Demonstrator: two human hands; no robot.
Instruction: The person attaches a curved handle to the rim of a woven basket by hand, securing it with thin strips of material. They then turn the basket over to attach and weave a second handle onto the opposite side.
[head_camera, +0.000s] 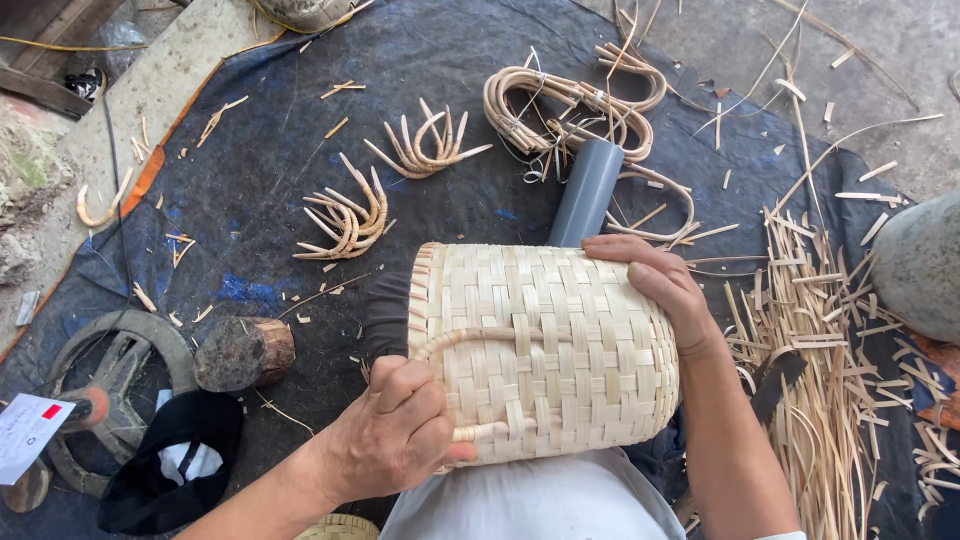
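Observation:
A pale woven bamboo basket (560, 340) lies on its side across my lap, its open rim to the left. A curved cane handle (478, 338) runs along its side. My left hand (395, 435) grips the lower end of that handle near the rim. My right hand (660, 285) rests flat on the basket's far right end, steadying it. A grey plastic pipe (588, 190) pokes out from behind the basket.
A dark blue tarp (280, 160) covers the ground. Curved cane handle pieces (350, 215) and coiled cane loops (570, 95) lie beyond the basket. Loose bamboo strips (820, 340) pile at the right beside a grey rounded object (920, 265). A wooden stump (245, 352) and metal wheel (110, 365) sit left.

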